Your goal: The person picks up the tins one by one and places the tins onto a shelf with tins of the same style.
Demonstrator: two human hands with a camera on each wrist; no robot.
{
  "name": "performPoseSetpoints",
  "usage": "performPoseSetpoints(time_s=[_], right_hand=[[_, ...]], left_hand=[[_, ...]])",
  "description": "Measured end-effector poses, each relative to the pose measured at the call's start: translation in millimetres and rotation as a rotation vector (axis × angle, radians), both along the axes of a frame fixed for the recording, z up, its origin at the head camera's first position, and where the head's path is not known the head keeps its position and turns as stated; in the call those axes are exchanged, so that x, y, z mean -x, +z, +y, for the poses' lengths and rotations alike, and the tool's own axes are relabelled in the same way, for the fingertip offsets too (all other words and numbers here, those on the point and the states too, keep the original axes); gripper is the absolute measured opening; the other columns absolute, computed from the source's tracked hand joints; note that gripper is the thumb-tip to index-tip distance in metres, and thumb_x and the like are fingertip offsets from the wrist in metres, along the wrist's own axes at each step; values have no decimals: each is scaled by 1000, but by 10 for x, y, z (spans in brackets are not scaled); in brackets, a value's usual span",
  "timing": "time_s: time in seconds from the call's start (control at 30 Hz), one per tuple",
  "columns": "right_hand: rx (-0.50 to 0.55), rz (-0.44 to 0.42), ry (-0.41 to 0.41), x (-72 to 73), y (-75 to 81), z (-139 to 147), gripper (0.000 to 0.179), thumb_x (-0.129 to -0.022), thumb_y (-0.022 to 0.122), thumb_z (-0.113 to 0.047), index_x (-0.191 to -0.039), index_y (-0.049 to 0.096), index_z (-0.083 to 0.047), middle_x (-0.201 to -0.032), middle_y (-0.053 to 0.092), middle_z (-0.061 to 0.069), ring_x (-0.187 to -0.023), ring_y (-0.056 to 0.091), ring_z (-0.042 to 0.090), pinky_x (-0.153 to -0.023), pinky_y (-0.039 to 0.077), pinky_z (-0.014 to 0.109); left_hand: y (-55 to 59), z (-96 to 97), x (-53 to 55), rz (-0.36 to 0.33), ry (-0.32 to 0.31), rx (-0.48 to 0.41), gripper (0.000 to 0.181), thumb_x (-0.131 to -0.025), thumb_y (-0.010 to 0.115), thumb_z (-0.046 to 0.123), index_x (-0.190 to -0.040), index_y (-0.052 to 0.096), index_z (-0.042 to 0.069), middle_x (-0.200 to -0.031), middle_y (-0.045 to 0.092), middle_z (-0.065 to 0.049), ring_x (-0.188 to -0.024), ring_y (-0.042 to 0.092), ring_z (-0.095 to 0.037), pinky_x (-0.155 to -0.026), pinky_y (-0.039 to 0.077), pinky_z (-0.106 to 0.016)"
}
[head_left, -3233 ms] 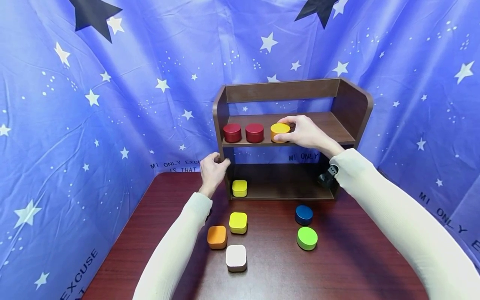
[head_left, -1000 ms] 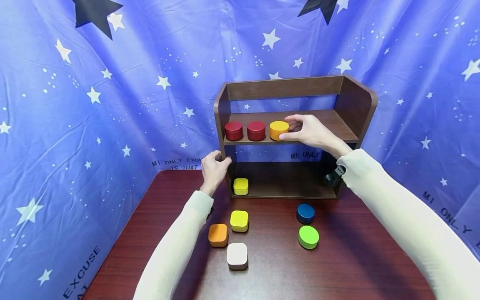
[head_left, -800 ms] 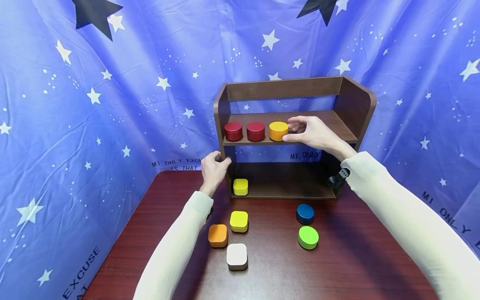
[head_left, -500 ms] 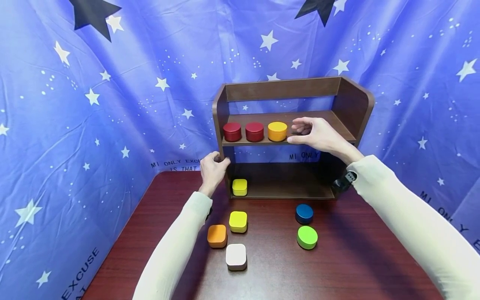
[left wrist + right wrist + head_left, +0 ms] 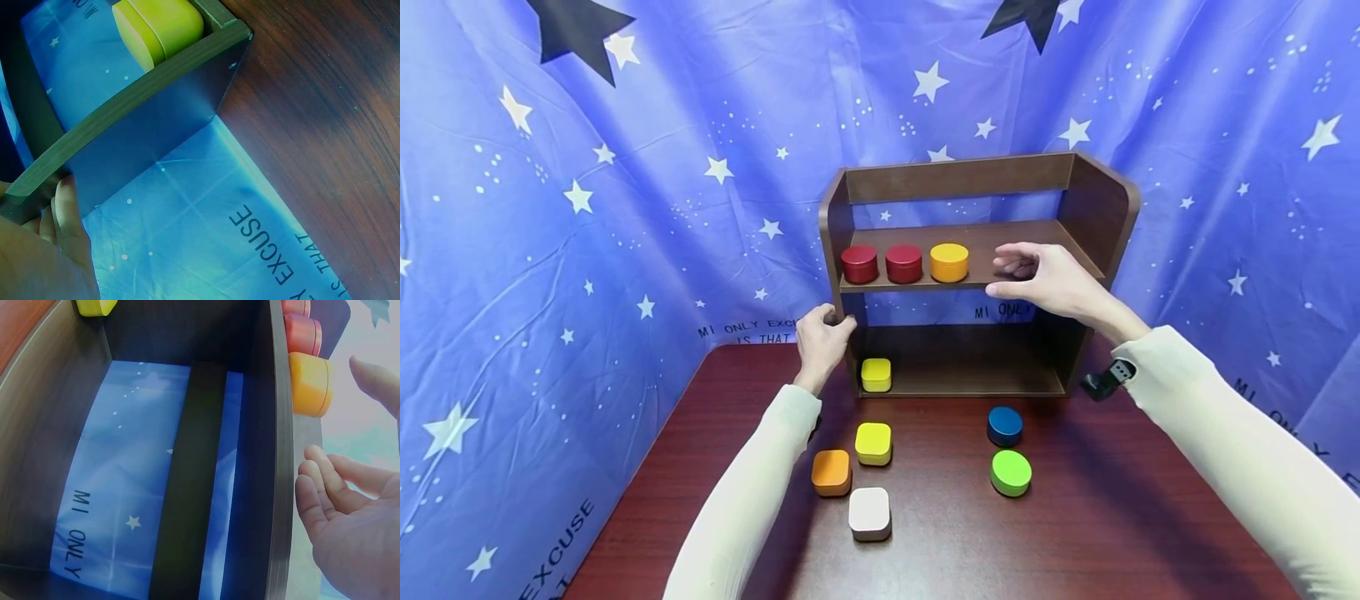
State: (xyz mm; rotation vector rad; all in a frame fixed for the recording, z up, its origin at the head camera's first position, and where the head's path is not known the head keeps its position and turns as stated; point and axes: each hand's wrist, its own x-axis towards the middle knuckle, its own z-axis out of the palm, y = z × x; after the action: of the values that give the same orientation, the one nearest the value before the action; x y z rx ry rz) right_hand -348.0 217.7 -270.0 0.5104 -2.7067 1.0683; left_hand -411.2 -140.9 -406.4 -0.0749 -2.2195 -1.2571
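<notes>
A brown two-tier wooden shelf [image 5: 958, 180] stands at the back of the table. My left hand [image 5: 822, 340] grips the front edge of its left side panel; the left wrist view shows fingers [image 5: 70, 215] on the panel's outer face. On the upper board sit two dark red round tins [image 5: 859, 264] and, to their right, a yellow-orange round tin [image 5: 950, 263]. Just right of that tin, apart from it, my right hand [image 5: 1052, 279] hovers with thumb and fingers spread, holding nothing. A yellow square tin [image 5: 876, 376] sits at the lower board's left end.
On the dark red table [image 5: 955, 542], in front of the shelf, lie another yellow square tin [image 5: 873, 443], an orange square tin [image 5: 831, 472], a white square tin [image 5: 870, 513], a blue round tin [image 5: 1004, 426] and a green round tin [image 5: 1011, 472]. A blue starry curtain [image 5: 760, 125] hangs behind.
My right hand has let go of the yellow-orange tin, which stays on the upper board, and has drawn back to the right. The left hand keeps its place on the shelf.
</notes>
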Motion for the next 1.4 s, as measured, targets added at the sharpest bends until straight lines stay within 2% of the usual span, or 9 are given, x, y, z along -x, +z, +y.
performPoseSetpoints(time_s=[0.1,0.3,0.53,0.6,0.67,0.87,0.93,1.13,1.4], right_hand=[[2,13,5,-61,-33,35,65,-96,84,-27,-150,60,0,-137,74,22,-123,66,35,-95,46,15],[-5,45,17,-184,-112,109,66,-94,86,-25,-150,61,0,-135,75,21,-120,66,33,-94,46,13],[-4,41,16,-296,-175,196,65,-94,86,-25,-150,62,-2,-134,76,17,-106,61,-2,-93,44,9],[-5,36,19,-317,-204,215,65,-94,85,-25,-150,62,-2,-134,76,17,-104,59,-7,-93,44,9],[-7,27,20,-344,-236,226,65,-94,85,-26,-150,61,-3,-135,76,16,-106,60,-4,-94,45,10],[-25,-12,19,-434,-355,260,67,-95,85,-27,-153,59,-4,-138,75,16,-122,64,23,-95,43,10],[-24,-17,20,-461,-399,273,67,-95,85,-27,-152,60,-4,-138,76,15,-120,65,18,-95,43,9],[5,-9,39,-527,-541,319,64,-93,86,-23,-149,63,-2,-135,77,15,-106,60,-9,-95,44,7],[6,-10,53,-635,-720,359,63,-93,86,-22,-148,63,-1,-132,77,14,-105,59,-10,-95,45,8]], left_hand=[[-4,0,-1,-3,5,7,17,-85,79,22,-84,75,6,-87,79,-16,-86,69,-32,-76,49,-38],[-6,1,2,5,6,7,15,-86,80,20,-83,74,7,-85,78,-15,-84,68,-32,-75,48,-38],[-2,-13,2,6,8,17,17,-85,79,22,-84,74,6,-87,78,-15,-85,68,-32,-75,49,-38],[-3,-17,0,0,6,18,17,-86,79,23,-84,74,6,-87,78,-15,-85,68,-32,-75,49,-38],[-2,-20,-3,-6,5,17,17,-86,78,22,-84,73,6,-87,78,-16,-85,68,-33,-75,48,-37],[0,-10,-24,-14,-1,12,18,-87,79,21,-83,72,5,-86,77,-16,-85,68,-33,-75,47,-36],[1,-7,-34,-19,-1,10,18,-87,79,22,-83,72,6,-87,77,-16,-86,68,-33,-75,47,-36],[17,0,-49,-20,-2,4,17,-86,79,22,-84,73,6,-88,77,-16,-87,68,-33,-76,48,-37],[25,7,-46,-5,6,8,17,-85,79,22,-85,75,6,-87,78,-16,-88,69,-34,-77,49,-38]])
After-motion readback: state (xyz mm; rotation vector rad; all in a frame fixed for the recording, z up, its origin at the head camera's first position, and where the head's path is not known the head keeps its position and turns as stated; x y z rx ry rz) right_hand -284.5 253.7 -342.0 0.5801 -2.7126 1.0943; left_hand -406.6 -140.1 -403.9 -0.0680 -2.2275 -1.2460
